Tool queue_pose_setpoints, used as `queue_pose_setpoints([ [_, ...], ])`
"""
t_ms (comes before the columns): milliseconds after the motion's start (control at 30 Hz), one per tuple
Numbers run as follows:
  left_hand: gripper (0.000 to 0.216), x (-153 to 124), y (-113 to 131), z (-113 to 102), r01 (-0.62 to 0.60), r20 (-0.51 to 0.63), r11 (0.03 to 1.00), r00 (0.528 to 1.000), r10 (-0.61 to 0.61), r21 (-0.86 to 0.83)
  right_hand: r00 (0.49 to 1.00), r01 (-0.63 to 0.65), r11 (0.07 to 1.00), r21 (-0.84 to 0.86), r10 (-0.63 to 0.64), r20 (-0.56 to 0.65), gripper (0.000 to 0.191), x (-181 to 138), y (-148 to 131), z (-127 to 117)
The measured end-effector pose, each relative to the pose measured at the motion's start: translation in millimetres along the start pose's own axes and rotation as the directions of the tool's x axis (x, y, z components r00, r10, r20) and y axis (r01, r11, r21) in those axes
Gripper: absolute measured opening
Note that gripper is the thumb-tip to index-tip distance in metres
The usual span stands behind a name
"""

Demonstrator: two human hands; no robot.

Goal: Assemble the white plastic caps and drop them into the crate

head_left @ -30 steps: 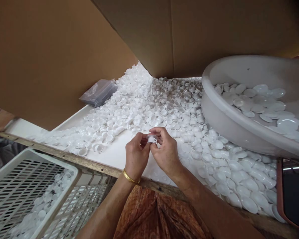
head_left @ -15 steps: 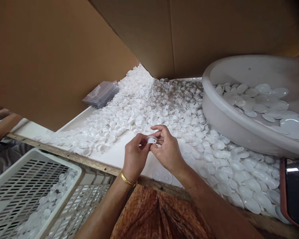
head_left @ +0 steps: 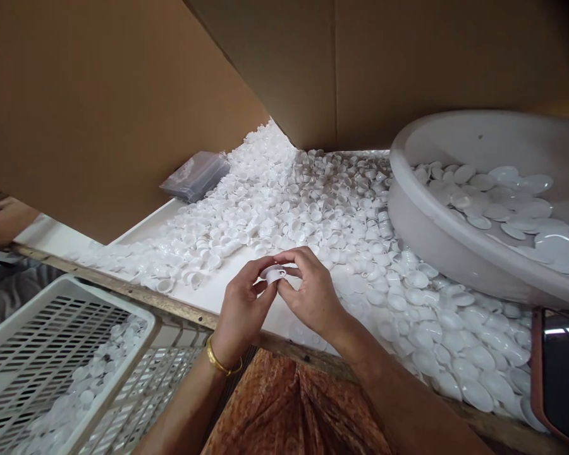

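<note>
My left hand (head_left: 241, 306) and my right hand (head_left: 312, 294) meet above the near edge of a white table (head_left: 227, 287). Both pinch one small white plastic cup (head_left: 273, 273) between their fingertips. A gold bangle (head_left: 218, 362) circles my left wrist. Behind the hands a big heap of small white cups (head_left: 294, 202) covers the table. To the right lie many small white saucers (head_left: 455, 341).
A large grey basin (head_left: 422, 215) at the right holds more saucers. A white slatted crate (head_left: 42, 354) with white pieces stands at the lower left. Brown cardboard (head_left: 99, 107) walls the back. A clear bag (head_left: 196, 175) lies by it. Another person's arm (head_left: 0, 218) shows at far left.
Both hands, still pinching the cup, have drifted slightly left and down. The fingers have turned the cup a little.
</note>
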State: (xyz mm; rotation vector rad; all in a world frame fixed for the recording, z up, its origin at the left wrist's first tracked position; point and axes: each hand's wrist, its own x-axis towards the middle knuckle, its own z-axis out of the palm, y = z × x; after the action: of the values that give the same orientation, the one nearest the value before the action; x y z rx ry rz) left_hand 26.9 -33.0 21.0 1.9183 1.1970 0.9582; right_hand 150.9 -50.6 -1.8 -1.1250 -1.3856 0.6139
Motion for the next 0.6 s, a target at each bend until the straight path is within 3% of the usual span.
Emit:
queue_pose_setpoints([
  [100, 0.02, -3, -4, 1, 0.046, -0.101, 0.992, 0.994, -0.034, 0.116, 0.999, 0.033, 0.997, -0.073, -0.031, 0.03, 0.035, -1, 2, 1],
  [200, 0.012, -5, -9, 7, -0.019, -0.17, 0.964, 0.983, 0.066, 0.267, 0.999, 0.045, 0.992, -0.118, -0.041, 0.03, 0.034, -2, 5, 2],
  [267, 0.013, -6, -10, 11, -0.08, -0.167, 0.964, 0.978, 0.125, 0.253, 0.999, 0.046, 0.989, -0.139, -0.046, 0.008, 0.032, -1, 6, 3],
  [400, 0.019, -6, -7, 13, -0.1, -0.114, 0.982, 0.986, 0.119, 0.158, 0.999, 0.026, 0.986, -0.163, -0.031, -0.031, 0.028, 0, 6, 1],
  [600, 0.019, -6, -4, 5, -0.123, -0.049, 0.98, 0.99, 0.132, 0.158, 1.0, 0.005, 0.989, -0.147, -0.004, 0.011, 0.025, 2, 4, -5],
])
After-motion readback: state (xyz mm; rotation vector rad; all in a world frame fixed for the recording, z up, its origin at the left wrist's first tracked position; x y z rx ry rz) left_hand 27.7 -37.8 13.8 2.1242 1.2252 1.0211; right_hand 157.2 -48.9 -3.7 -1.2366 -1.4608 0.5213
